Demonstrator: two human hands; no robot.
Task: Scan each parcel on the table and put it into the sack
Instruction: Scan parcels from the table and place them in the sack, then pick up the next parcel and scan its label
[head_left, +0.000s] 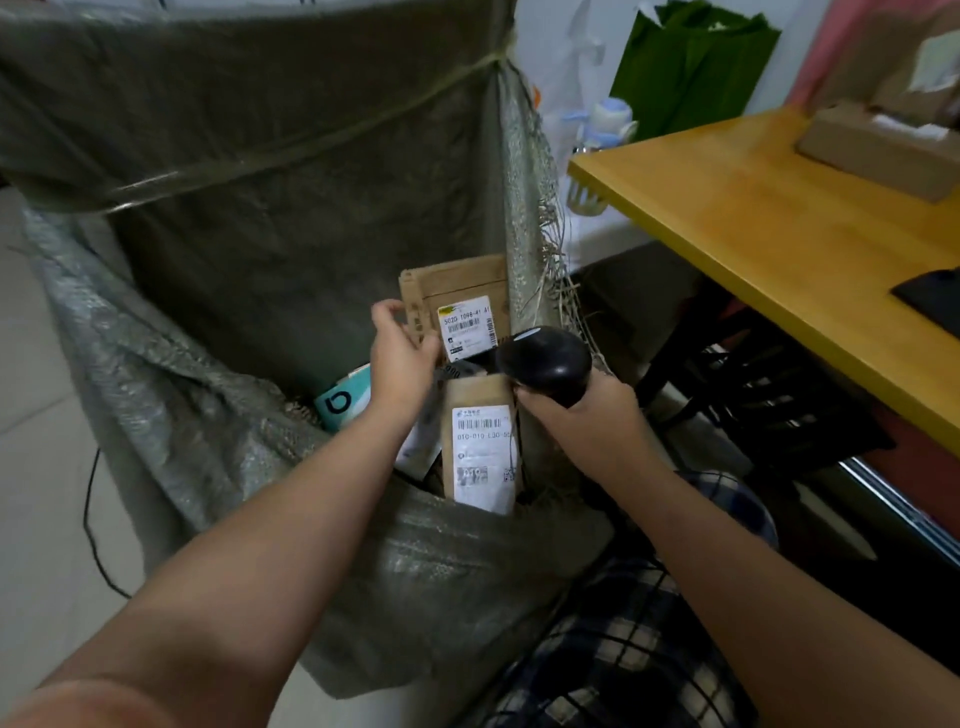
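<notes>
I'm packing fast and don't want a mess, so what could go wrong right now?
The scanner in the right hand hangs over the open sack; a loose grip might drop it inside. The upper parcel stands upright by the left hand and may topple. A box on the table could be missed.

A small parcel-handling room: a woven sack (218, 322) opens below the left grip (402, 345) with labelled parcels (480, 441) inside, the right grip (587, 415) clasps a barcode scanner (545, 364), and right of it stands a wooden bench (753, 218) bearing a cardboard box (878, 150).
</notes>
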